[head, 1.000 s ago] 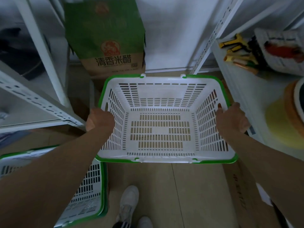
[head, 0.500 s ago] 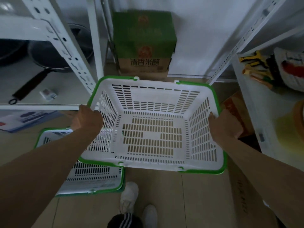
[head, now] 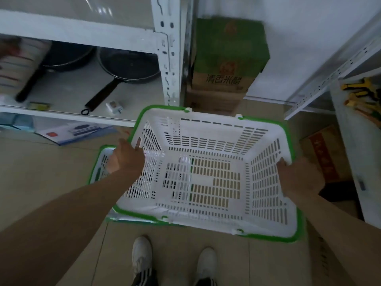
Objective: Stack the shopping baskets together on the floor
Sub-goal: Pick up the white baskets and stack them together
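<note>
Left hand (head: 125,155) and right hand (head: 299,174) clamped on opposite rims of white-green shopping basket (head: 206,174), level above floor basket (head: 101,162) for nesting.

The held basket (head: 208,174) covers most of the second basket (head: 98,164) on the floor; only its left end and a strip of its near green rim show. The fingers (head: 282,162) of the right hand (head: 299,178) are mostly hidden over the rim. The items at the right edge of the shelf (head: 359,98) are cut off and blurred.
</note>
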A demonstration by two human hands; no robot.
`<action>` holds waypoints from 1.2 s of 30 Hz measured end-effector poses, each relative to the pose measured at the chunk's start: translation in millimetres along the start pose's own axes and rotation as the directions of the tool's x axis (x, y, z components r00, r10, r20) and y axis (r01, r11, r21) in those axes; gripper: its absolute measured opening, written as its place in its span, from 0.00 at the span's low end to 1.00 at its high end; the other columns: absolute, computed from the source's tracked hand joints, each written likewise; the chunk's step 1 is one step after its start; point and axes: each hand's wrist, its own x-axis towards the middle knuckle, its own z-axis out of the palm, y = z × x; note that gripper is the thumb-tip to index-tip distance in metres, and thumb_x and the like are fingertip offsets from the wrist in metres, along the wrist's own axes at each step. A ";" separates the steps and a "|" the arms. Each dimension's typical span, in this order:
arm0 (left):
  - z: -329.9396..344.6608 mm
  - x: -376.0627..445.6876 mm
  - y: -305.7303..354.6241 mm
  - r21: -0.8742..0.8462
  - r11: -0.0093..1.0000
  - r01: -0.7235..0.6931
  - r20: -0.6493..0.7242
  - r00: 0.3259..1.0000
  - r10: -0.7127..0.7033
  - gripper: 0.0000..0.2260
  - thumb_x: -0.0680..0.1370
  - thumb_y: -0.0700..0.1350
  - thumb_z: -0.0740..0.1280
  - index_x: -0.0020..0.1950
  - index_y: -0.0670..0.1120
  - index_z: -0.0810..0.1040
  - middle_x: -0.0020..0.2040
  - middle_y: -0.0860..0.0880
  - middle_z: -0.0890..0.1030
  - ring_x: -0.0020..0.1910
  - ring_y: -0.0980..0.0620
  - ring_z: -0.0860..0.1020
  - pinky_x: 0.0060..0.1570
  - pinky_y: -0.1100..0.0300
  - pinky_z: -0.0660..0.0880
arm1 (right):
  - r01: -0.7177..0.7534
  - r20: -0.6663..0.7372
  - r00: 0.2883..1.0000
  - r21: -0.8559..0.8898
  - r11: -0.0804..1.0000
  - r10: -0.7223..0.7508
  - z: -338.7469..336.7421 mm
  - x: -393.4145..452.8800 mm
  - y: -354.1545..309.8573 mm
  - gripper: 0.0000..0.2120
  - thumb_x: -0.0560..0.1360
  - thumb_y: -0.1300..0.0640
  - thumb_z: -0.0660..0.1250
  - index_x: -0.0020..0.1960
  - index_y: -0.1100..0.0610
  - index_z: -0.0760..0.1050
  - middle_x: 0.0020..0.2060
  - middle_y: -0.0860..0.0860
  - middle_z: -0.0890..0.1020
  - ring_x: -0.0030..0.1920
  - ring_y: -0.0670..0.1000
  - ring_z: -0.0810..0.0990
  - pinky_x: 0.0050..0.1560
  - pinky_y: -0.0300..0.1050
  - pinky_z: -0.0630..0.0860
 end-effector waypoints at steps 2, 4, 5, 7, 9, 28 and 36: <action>-15.5 10.1 -18.6 -0.001 1.000 0.026 -0.006 1.000 -0.026 0.10 0.75 0.44 0.62 0.52 0.40 0.69 0.48 0.38 0.79 0.44 0.38 0.79 0.49 0.42 0.79 | -0.004 0.029 1.000 0.057 0.998 0.002 4.5 -15.6 -20.9 0.18 0.79 0.46 0.60 0.35 0.55 0.69 0.28 0.51 0.76 0.24 0.49 0.74 0.26 0.38 0.69; -31.3 20.3 -36.3 0.042 0.998 0.052 -0.014 0.999 -0.051 0.13 0.76 0.45 0.62 0.56 0.39 0.70 0.49 0.39 0.78 0.46 0.37 0.80 0.51 0.43 0.78 | 0.011 0.054 0.998 0.072 0.997 -0.015 14.1 -28.3 -40.6 0.17 0.78 0.45 0.59 0.39 0.57 0.72 0.31 0.53 0.78 0.28 0.53 0.78 0.30 0.46 0.77; -38.8 25.8 -44.7 0.051 0.997 0.065 -0.021 0.998 -0.064 0.13 0.76 0.46 0.62 0.57 0.39 0.70 0.50 0.38 0.79 0.48 0.37 0.80 0.52 0.43 0.77 | 0.019 0.071 0.997 0.055 0.998 -0.023 19.8 -34.9 -50.6 0.18 0.78 0.44 0.59 0.41 0.58 0.73 0.33 0.54 0.80 0.31 0.55 0.80 0.34 0.49 0.80; -49.5 38.6 -62.5 0.075 0.993 0.088 -0.032 0.996 -0.086 0.14 0.77 0.46 0.62 0.58 0.39 0.71 0.53 0.37 0.79 0.50 0.36 0.80 0.51 0.44 0.76 | 0.017 0.091 0.996 0.031 0.999 -0.019 33.5 -46.6 -70.2 0.18 0.78 0.44 0.58 0.44 0.59 0.74 0.36 0.55 0.81 0.35 0.57 0.81 0.37 0.48 0.78; -57.4 50.6 -80.4 0.087 0.989 0.118 -0.042 0.992 -0.115 0.14 0.77 0.45 0.62 0.59 0.39 0.71 0.53 0.37 0.79 0.49 0.37 0.79 0.51 0.46 0.74 | 0.016 0.053 0.998 0.022 1.000 -0.017 49.4 -56.1 -88.2 0.19 0.78 0.44 0.58 0.46 0.60 0.74 0.35 0.54 0.78 0.35 0.57 0.79 0.37 0.47 0.75; -29.6 155.5 -208.2 -0.051 0.940 0.337 0.146 0.934 -0.327 0.17 0.76 0.41 0.62 0.63 0.35 0.70 0.56 0.33 0.80 0.55 0.33 0.79 0.48 0.46 0.77 | 0.029 0.186 0.982 -0.073 0.997 -0.015 187.4 -94.4 -181.4 0.19 0.79 0.43 0.56 0.49 0.59 0.73 0.39 0.55 0.81 0.36 0.57 0.82 0.36 0.45 0.75; 12.3 178.5 -230.3 -0.022 0.931 0.363 0.201 0.914 -0.352 0.18 0.74 0.41 0.64 0.61 0.33 0.72 0.57 0.32 0.79 0.55 0.32 0.79 0.49 0.44 0.77 | -0.048 0.342 0.938 -0.047 0.998 0.061 238.3 -82.4 -183.1 0.18 0.78 0.46 0.57 0.52 0.60 0.73 0.42 0.56 0.82 0.38 0.58 0.82 0.44 0.51 0.81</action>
